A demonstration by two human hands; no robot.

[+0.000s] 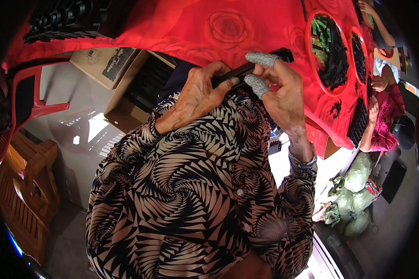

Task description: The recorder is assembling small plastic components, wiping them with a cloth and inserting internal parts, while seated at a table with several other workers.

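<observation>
A long, narrow black plastic piece [237, 73] is held at a slant over the near edge of the red tablecloth. My left hand [195, 95] is closed round its left end, the thumb pressed along it. Grey knitted covers sit on the thumb and forefinger of my right hand [286, 90]. Those two fingers lie on either side of the piece, with the other fingers curled behind. Part of the piece is hidden by the right fingers, and a black end [284, 54] shows beyond them.
Black parts [65, 21] are stacked at the far left of the red tablecloth [172, 28]. A red basket [308, 56] holds small black and green pieces. An open cardboard box [118, 109] with black parts stands left, near a red chair [21, 100]. Another person's arm [370, 123] shows at right.
</observation>
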